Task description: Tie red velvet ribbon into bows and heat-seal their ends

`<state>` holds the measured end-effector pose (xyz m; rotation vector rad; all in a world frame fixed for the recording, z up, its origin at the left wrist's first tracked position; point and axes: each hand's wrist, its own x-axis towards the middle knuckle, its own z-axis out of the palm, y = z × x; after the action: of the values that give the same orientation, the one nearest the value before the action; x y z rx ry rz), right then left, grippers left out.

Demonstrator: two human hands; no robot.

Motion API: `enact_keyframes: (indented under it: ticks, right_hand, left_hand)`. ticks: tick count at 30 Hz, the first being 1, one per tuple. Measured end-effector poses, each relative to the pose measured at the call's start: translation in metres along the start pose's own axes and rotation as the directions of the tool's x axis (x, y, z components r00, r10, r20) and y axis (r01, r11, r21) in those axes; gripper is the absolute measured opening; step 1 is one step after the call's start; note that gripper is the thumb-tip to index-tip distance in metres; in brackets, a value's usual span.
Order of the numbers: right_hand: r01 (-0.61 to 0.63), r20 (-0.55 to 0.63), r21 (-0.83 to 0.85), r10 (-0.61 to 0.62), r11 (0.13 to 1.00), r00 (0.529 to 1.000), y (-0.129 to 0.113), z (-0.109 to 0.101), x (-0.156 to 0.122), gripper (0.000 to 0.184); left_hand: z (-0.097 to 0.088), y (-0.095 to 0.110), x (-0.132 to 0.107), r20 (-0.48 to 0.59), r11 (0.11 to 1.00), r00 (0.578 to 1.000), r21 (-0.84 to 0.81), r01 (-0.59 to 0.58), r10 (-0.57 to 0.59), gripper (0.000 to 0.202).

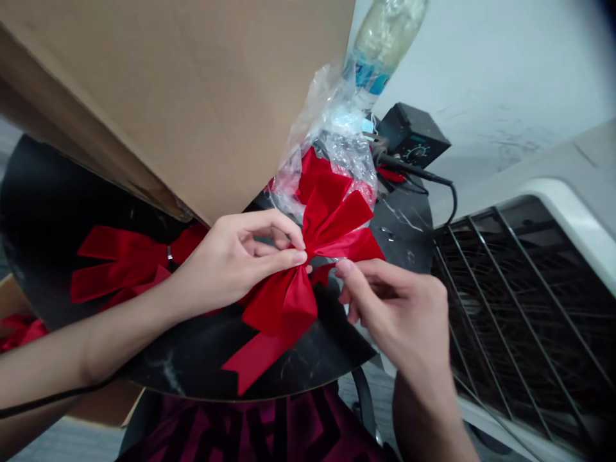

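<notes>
Over the black table, a red ribbon bow [286, 305] with several loops and notched tails is held up. My left hand [233, 256] pinches its gathered middle between thumb and fingertips. Just right of that knot is my right hand [404, 308], thumb and fingers drawn together close to the bow's right loops. Whatever lies between those fingertips is too small to make out. Another red bow [113, 260], with a silvery tie at its middle, lies on the table partly behind my left forearm.
A large cardboard box [202, 96] stands at the back left of the round black table [192, 359]. Behind the bow are clear plastic wrap [349, 154] with red ribbon, a bottle [385, 45] and a black device with a dial [414, 138]. A grilled appliance [520, 308] is at right.
</notes>
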<state>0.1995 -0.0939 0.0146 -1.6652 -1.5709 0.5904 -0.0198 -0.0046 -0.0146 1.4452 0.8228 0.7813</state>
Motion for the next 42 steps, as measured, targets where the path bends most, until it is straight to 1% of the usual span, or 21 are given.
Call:
enact_keyframes:
  ticks: [1,2,3,4,5,6,8,9,12,16,20,23,28,31,35,38,40,42]
  right_hand:
    - [0.092,-0.086,-0.081,-0.099,0.992,0.991,-0.002,0.007,-0.003,0.02]
    - [0.171,-0.143,-0.142,-0.191,0.975,0.971,-0.004,0.013,-0.006,0.009]
    - [0.236,-0.162,-0.177,-0.265,0.955,0.951,-0.006,0.018,-0.008,0.005]
    - [0.291,-0.14,-0.186,-0.318,0.938,0.938,-0.007,0.021,-0.008,0.015]
    - [0.338,-0.089,-0.178,-0.358,0.924,0.93,-0.007,0.022,-0.007,0.024]
    - [0.379,-0.03,-0.167,-0.389,0.91,0.921,-0.007,0.021,-0.005,0.028]
    - [0.433,0.07,-0.16,-0.427,0.887,0.901,-0.006,0.017,0.0,0.028]
    - [0.441,0.102,-0.153,-0.43,0.884,0.897,-0.006,0.014,0.003,0.028]
    - [0.409,0.129,-0.133,-0.394,0.903,0.91,-0.006,0.009,0.006,0.025]
    - [0.401,0.122,-0.173,-0.384,0.9,0.915,-0.01,0.01,0.003,0.02]
    - [0.377,0.117,-0.235,-0.359,0.896,0.926,-0.013,0.01,0.0,0.017]
    - [0.369,0.125,-0.26,-0.348,0.892,0.929,-0.014,0.009,0.001,0.013]
    - [0.348,0.165,-0.191,-0.32,0.918,0.933,-0.019,0.006,0.003,0.011]
    - [0.285,0.19,-0.158,-0.255,0.945,0.948,-0.023,0.005,0.005,0.011]
    - [0.2,0.234,-0.148,-0.162,0.968,0.959,-0.023,0.004,0.009,0.009]
    - [0.149,0.249,-0.126,-0.114,0.981,0.962,-0.022,0.003,0.014,0.005]
    - [0.137,0.256,-0.099,-0.108,0.986,0.961,-0.021,0.001,0.019,0.007]
    - [0.143,0.264,-0.082,-0.117,0.986,0.957,-0.021,-0.001,0.023,0.009]
  left_hand:
    - [0.0,0.0,0.0,-0.01,1.0,1.0,-0.018,0.005,-0.005,0.017]
    - [0.001,0.001,-0.001,-0.013,0.999,1.0,-0.045,0.008,-0.009,0.02]
    - [0.001,0.001,-0.001,-0.01,0.997,1.0,-0.071,0.016,-0.017,0.023]
    - [0.002,0.002,-0.001,-0.005,0.996,1.0,-0.087,0.024,-0.024,0.025]
    - [0.002,0.002,-0.001,0.005,0.995,0.999,-0.097,0.034,-0.033,0.026]
    - [0.002,0.003,-0.001,0.013,0.994,0.999,-0.101,0.047,-0.046,0.025]
    - [0.003,0.004,-0.002,0.026,0.993,0.997,-0.099,0.071,-0.069,0.023]
    - [0.003,0.005,-0.002,0.032,0.993,0.997,-0.094,0.074,-0.071,0.023]
    - [0.005,0.005,-0.005,0.039,0.996,0.998,-0.066,0.052,-0.049,0.022]
    - [0.006,0.005,-0.007,0.034,0.999,0.999,-0.033,-0.003,0.004,0.022]
    - [0.006,0.003,-0.007,0.046,0.998,0.997,-0.016,-0.06,0.061,0.01]
    - [0.006,0.001,-0.006,0.052,0.995,0.994,-0.037,-0.095,0.097,0.008]
    - [0.003,0.0,-0.003,0.073,0.995,0.997,-0.099,-0.013,0.02,0.016]
    - [0.0,0.0,-0.001,0.101,0.994,0.995,-0.107,0.005,0.006,0.019]
    - [-0.002,0.0,-0.002,0.118,0.998,0.993,-0.066,-0.019,0.026,0.015]
    - [-0.002,0.002,-0.003,0.156,0.999,0.986,-0.007,-0.054,0.055,0.008]
    - [-0.002,0.004,-0.004,0.185,0.997,0.98,0.021,-0.08,0.075,0.013]
    - [-0.002,0.006,-0.004,0.191,0.995,0.978,0.041,-0.089,0.08,0.018]
